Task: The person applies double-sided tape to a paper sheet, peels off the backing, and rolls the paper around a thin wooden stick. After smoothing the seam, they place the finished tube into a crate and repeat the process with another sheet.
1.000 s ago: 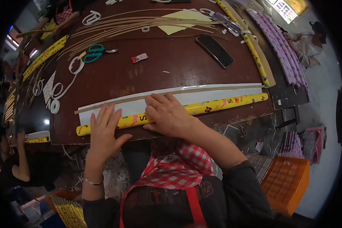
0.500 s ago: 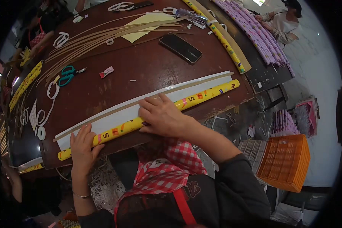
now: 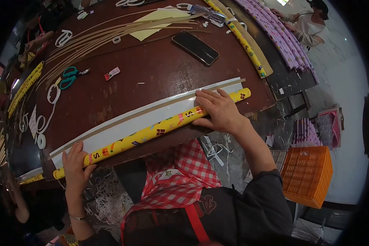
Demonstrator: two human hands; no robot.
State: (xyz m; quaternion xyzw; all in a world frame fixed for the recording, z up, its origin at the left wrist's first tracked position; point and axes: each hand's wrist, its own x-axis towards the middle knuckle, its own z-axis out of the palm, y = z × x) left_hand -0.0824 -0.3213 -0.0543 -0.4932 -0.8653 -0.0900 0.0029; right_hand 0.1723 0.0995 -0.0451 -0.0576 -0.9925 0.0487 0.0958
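Observation:
A yellow patterned roll (image 3: 151, 132) lies slantwise along the near edge of the dark red table (image 3: 131, 88). Beyond it stretches its unrolled white sheet (image 3: 127, 123), with a thin brown strip (image 3: 145, 111) along the far side. My left hand (image 3: 76, 166) rests on the roll near its left end, fingers apart and reaching onto the sheet. Toward the right end, my right hand (image 3: 219, 110) lies over the roll with its thumb spread from the fingers. The roll's surface under both palms is hidden.
Teal-handled scissors (image 3: 69, 78), a small red-and-white packet (image 3: 112, 74) and a phone (image 3: 196, 47) lie farther in. Long brown strips (image 3: 106, 39) cross the far left. Purple rolls (image 3: 274, 37) lie at right, near another person (image 3: 309, 24). An orange basket (image 3: 307, 174) stands at lower right.
My right hand has slid right along the roll, and my left hand has shifted slightly left and down. The roll and sheet sit a little farther left in view.

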